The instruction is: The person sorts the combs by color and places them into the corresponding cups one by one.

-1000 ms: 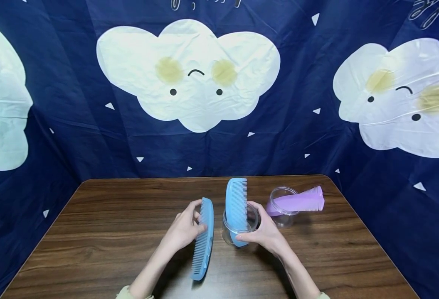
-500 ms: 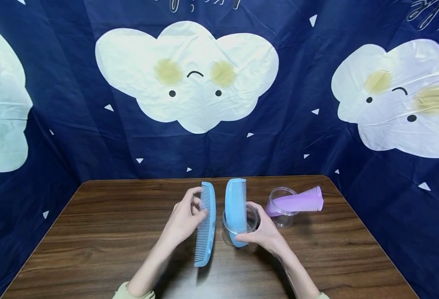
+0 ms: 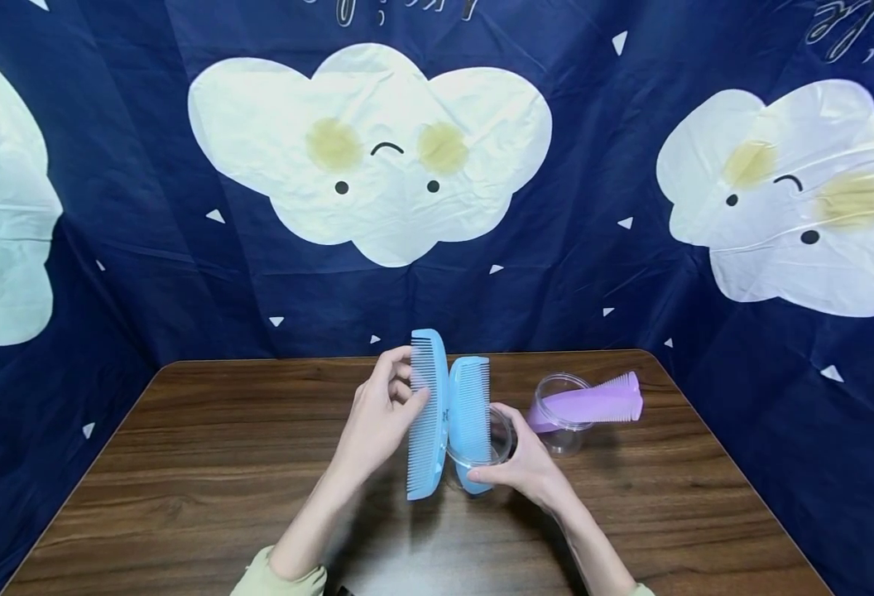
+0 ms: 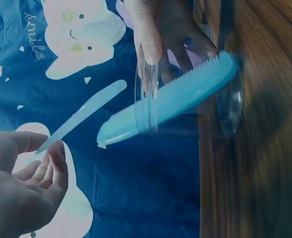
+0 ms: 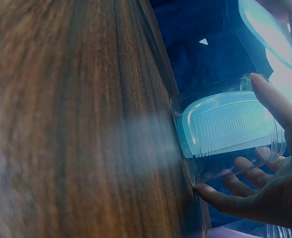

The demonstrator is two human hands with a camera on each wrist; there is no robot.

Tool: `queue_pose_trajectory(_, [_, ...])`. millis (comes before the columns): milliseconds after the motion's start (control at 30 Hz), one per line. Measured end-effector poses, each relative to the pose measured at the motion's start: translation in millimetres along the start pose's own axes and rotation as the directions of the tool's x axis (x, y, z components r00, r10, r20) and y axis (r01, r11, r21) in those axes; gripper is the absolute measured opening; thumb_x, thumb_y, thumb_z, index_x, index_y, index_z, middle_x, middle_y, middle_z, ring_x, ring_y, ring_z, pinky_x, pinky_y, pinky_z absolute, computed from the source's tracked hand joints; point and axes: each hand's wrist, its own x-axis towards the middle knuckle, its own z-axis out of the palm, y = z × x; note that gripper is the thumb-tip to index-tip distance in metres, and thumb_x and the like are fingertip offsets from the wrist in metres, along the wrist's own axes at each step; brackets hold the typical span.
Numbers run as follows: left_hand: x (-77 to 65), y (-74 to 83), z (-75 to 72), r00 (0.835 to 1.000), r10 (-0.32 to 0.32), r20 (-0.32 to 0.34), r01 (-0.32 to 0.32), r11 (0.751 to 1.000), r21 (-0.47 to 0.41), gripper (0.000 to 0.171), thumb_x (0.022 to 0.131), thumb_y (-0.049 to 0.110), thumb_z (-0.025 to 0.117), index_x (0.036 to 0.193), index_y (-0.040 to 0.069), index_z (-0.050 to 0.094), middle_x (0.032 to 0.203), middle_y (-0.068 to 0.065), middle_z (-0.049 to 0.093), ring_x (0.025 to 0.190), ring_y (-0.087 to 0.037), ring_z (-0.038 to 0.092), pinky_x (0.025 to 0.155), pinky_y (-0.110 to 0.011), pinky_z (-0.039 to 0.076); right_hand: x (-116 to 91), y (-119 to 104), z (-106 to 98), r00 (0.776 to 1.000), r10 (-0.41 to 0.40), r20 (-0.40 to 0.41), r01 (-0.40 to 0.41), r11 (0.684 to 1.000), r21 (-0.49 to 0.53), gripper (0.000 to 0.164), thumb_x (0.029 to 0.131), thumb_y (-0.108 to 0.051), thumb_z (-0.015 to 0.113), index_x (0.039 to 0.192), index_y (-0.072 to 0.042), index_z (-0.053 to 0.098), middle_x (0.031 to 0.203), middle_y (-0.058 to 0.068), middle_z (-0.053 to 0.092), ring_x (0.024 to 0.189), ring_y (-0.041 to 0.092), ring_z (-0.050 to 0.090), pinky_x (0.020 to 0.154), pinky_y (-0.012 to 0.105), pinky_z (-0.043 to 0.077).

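Note:
My left hand (image 3: 381, 406) pinches a blue comb (image 3: 428, 430) between thumb and fingers, its teeth facing left. In the left wrist view this comb (image 4: 84, 111) shows edge-on, apart from the table. Just to its right, a second blue comb (image 3: 470, 406) leans inside a clear plastic jar (image 3: 507, 439), its upper end sticking out over the rim. My right hand (image 3: 522, 459) grips that jar round its side, thumb at the front near the rim. In the right wrist view the jarred comb (image 5: 230, 124) shows through the clear wall, its lower end near the jar's bottom.
Another clear jar (image 3: 565, 439) stands to the right, with a purple comb (image 3: 593, 404) leaning out of it to the right. The wooden table (image 3: 206, 463) ends at a dark blue cloth (image 3: 407, 306) with white clouds behind it.
My left hand has lifted its blue comb up and to the right, bringing it close beside the jar. The right hand, its jar and the purple comb have stayed put.

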Motion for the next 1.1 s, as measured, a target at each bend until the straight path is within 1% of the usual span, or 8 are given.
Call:
queue_pose_trajectory(200, [7.5, 6.8, 10.4, 0.998, 0.058, -0.024, -0.059, 0.998, -0.028, 0.054, 0.094, 0.006, 0.068, 0.143, 0.019, 0.05, 0.111, -0.007, 0.068, 0.076, -0.007, 0.063, 0.065, -0.02, 0.051, 0.0, 0.5, -0.6, 1.0, -0.006, 0.003, 0.006, 1.0, 0.004, 0.102, 0.067, -0.012, 0.096, 0.151, -0.009, 0.039, 0.147, 0.013, 0.057, 0.138, 0.03, 0.052, 0.12, 0.052, 0.037])
queue_pose_trajectory(333, [14.7, 11.5, 16.8, 0.994, 0.088, -0.06, -0.091, 0.995, -0.041, 0.053, 0.095, 0.005, 0.068, 0.143, 0.016, 0.049, 0.111, -0.008, 0.068, 0.077, -0.006, 0.061, 0.066, -0.019, 0.051, 0.2, 0.9, -1.0, 1.0, -0.015, 0.013, 0.014, 1.0, 0.019, 0.1, 0.067, -0.011, 0.095, 0.151, -0.008, 0.04, 0.148, 0.014, 0.056, 0.139, 0.031, 0.052, 0.12, 0.051, 0.038])
queue_pose_trajectory(500, [23.4, 16.1, 25.5, 0.988, 0.109, -0.11, -0.115, 0.992, -0.054, 0.052, 0.094, 0.005, 0.068, 0.141, 0.014, 0.049, 0.112, -0.008, 0.067, 0.076, -0.006, 0.06, 0.066, -0.017, 0.05, 0.1, 1.5, -0.7, 1.0, -0.007, 0.013, 0.007, 1.0, 0.027, 0.101, 0.067, -0.009, 0.095, 0.151, -0.008, 0.039, 0.148, 0.015, 0.056, 0.14, 0.031, 0.052, 0.119, 0.048, 0.04])
queue_pose_trajectory(633, [26.1, 16.5, 32.1, 0.985, 0.12, -0.125, -0.127, 0.991, -0.049, 0.051, 0.094, 0.004, 0.068, 0.141, 0.013, 0.049, 0.112, -0.009, 0.067, 0.076, -0.007, 0.062, 0.067, -0.018, 0.052, 0.5, 1.6, -0.2, 1.0, -0.004, 0.009, 0.004, 1.0, 0.024, 0.101, 0.067, -0.01, 0.095, 0.151, -0.008, 0.039, 0.148, 0.014, 0.056, 0.139, 0.03, 0.052, 0.118, 0.048, 0.04])
queue_pose_trajectory(800, [26.8, 13.6, 39.8, 0.984, 0.123, -0.13, -0.128, 0.991, -0.029, 0.05, 0.095, 0.005, 0.067, 0.141, 0.014, 0.048, 0.114, -0.008, 0.068, 0.08, -0.012, 0.068, 0.069, -0.019, 0.056, 1.2, 1.3, -0.3, 1.0, -0.006, 0.001, 0.006, 1.0, 0.015, 0.103, 0.066, -0.01, 0.096, 0.151, -0.008, 0.039, 0.147, 0.013, 0.057, 0.137, 0.029, 0.052, 0.118, 0.05, 0.039])
queue_pose_trajectory(933, [26.3, 9.8, 45.2, 0.983, 0.132, -0.126, -0.131, 0.991, 0.014, 0.049, 0.096, 0.006, 0.066, 0.14, 0.014, 0.048, 0.114, -0.008, 0.069, 0.084, -0.015, 0.071, 0.071, -0.021, 0.058, 1.4, 1.2, -0.6, 1.0, -0.004, 0.006, 0.004, 1.0, 0.029, 0.103, 0.066, -0.01, 0.096, 0.151, -0.008, 0.039, 0.148, 0.013, 0.056, 0.139, 0.029, 0.051, 0.119, 0.051, 0.038])
queue_pose_trajectory(1100, [24.2, 2.5, 49.6, 0.983, 0.155, -0.103, -0.147, 0.986, 0.075, 0.047, 0.097, 0.007, 0.066, 0.14, 0.014, 0.048, 0.114, -0.009, 0.071, 0.086, -0.016, 0.072, 0.072, -0.024, 0.059, 1.0, 2.2, -0.1, 1.0, -0.006, 0.005, 0.006, 0.999, 0.037, 0.102, 0.066, -0.01, 0.096, 0.151, -0.007, 0.039, 0.149, 0.014, 0.055, 0.139, 0.03, 0.052, 0.119, 0.052, 0.039])
